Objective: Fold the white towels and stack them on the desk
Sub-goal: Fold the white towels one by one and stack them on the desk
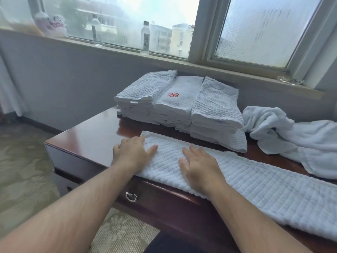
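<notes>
A metal ring pull [131, 196] hangs on the near front of the dark wooden desk [82, 136]. Along the desk's near edge a long white towel [246, 179] lies folded into a narrow strip running off to the right. The left hand [134, 152] lies flat on its left end and the right hand [199, 166] just beside it, fingers straight and slightly spread, holding nothing. Farther back stand three stacks of folded towels [182, 106], with a crumpled heap of unfolded towels [291, 137] to their right. A clear bottle [145, 39] stands on the far windowsill [218, 64].

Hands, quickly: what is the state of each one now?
Left hand: open, pressing flat on the long white waffle-textured towel.
Right hand: open, flat on the same towel.
</notes>
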Demonstrator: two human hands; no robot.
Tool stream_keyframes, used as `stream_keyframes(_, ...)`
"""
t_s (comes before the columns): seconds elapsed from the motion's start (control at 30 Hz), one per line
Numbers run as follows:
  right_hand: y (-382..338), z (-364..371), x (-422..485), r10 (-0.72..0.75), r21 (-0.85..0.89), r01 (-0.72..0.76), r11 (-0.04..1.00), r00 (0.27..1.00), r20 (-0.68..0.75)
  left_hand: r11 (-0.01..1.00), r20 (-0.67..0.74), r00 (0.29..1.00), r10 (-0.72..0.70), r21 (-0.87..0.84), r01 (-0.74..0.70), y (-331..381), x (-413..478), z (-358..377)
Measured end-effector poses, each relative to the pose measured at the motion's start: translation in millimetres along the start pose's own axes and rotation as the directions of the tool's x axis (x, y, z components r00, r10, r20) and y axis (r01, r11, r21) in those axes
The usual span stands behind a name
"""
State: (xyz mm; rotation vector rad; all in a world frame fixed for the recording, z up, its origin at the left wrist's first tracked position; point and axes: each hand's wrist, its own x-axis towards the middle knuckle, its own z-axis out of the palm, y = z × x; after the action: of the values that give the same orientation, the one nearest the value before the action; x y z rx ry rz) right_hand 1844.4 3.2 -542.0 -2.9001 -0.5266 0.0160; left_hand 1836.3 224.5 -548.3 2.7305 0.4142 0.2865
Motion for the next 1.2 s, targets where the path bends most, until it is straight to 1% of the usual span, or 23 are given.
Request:
stream_keyframes(0.07,0,0,0,0.003,0.001,-0.003,1.000,1.000,0.008,0.998,0.046,0.997,0.058,0.023,-0.059,-3,-4,-1)
stream_keyframes(0.17,-1,1,-1,0.000,0.009,0.000,1.000,1.000,0.003,0.994,0.106,0.989,0.107,-0.005,-0.107,-15,-5,-7)
stream_keyframes(0.23,-1,1,0,-0.003,0.020,0.003,1.000,1.000,-0.001,0.990,0.142,0.981,0.134,-0.066,-0.126,-22,-5,-11)
stream_keyframes(0.33,-1,2,0,-0.006,0.028,0.006,1.000,1.000,-0.012,0.964,0.154,0.973,0.173,-0.229,-0.136,-23,-8,-15)
stream_keyframes(0.4,-1,1,-1,-0.008,0.035,0.009,0.999,1.000,-0.021,0.893,0.140,0.971,0.193,-0.435,-0.115,-20,-11,-17)
stream_keyframes(0.47,0,1,-1,-0.008,0.049,0.010,0.999,0.999,-0.031,0.753,0.111,0.971,0.210,-0.653,-0.088,-22,-10,-20)
stream_keyframes(0.53,0,0,-1,-0.007,0.065,0.010,0.998,0.999,-0.046,0.642,0.072,0.979,0.190,-0.764,-0.068,-22,-9,-28)
stream_keyframes(0.57,1,0,-1,-0.007,0.074,0.011,0.997,0.999,-0.053,0.600,0.059,0.988,0.141,-0.799,-0.037,-21,-9,-34)
stream_keyframes(0.6,1,0,-1,-0.008,0.083,0.013,0.996,0.998,-0.059,0.578,0.059,0.996,0.071,-0.816,0.007,-20,-9,-39)
stream_keyframes(0.63,2,0,-1,-0.007,0.094,0.013,0.995,0.998,-0.067,0.585,0.073,0.997,-0.011,-0.808,0.066,-19,-10,-44)
stream_keyframes(0.7,4,0,-1,-0.008,0.117,0.018,0.993,0.996,-0.090,0.683,0.174,0.974,-0.142,-0.695,0.224,-22,-12,-54)
stream_keyframes(0.77,4,1,-2,-0.017,0.127,0.031,0.991,0.994,-0.109,0.811,0.326,0.935,-0.138,-0.505,0.296,-30,-13,-58)
stream_keyframes(0.8,4,2,-2,-0.024,0.123,0.039,0.992,0.992,-0.121,0.832,0.385,0.917,-0.105,-0.470,0.293,-33,-14,-58)
stream_keyframes(0.83,5,2,-2,-0.034,0.121,0.051,0.991,0.989,-0.141,0.811,0.413,0.909,-0.063,-0.509,0.287,-37,-14,-58)
stream_keyframes(0.87,6,3,-2,-0.048,0.130,0.071,0.989,0.984,-0.170,0.745,0.429,0.903,-0.022,-0.595,0.301,-38,-14,-58)
stream_keyframes(0.9,7,3,-3,-0.064,0.168,0.100,0.981,0.976,-0.207,0.641,0.436,0.900,0.010,-0.693,0.329,-38,-15,-59)
stream_keyframes(0.93,8,3,-3,-0.074,0.241,0.137,0.961,0.965,-0.252,0.527,0.434,0.901,0.032,-0.773,0.354,-36,-15,-59)
stream_keyframes(1.0,9,-3,-6,-0.036,0.447,0.202,0.871,0.935,-0.354,0.309,0.422,0.903,0.079,-0.872,0.381,-30,-15,-64)
stream_keyframes(1.03,10,-7,-7,0.019,0.533,0.216,0.818,0.916,-0.400,0.227,0.411,0.904,0.120,-0.898,0.378,-25,-16,-66)
stream_keyframes(1.07,10,-13,-8,0.087,0.603,0.213,0.769,0.899,-0.428,0.174,0.392,0.902,0.182,-0.916,0.363,-18,-17,-70)
stream_keyframes(1.1,10,-20,-9,0.150,0.672,0.195,0.714,0.895,-0.419,0.145,0.369,0.895,0.251,-0.928,0.342,-8,-19,-74)
stream_keyframes(1.13,9,-27,-9,0.195,0.758,0.171,0.629,0.910,-0.367,0.151,0.347,0.886,0.307,-0.937,0.315,2,-21,-78)
stream_keyframes(1.2,8,-43,-11,0.202,0.921,0.068,0.384,0.967,-0.155,0.217,0.309,0.882,0.356,-0.945,0.243,30,-24,-83)
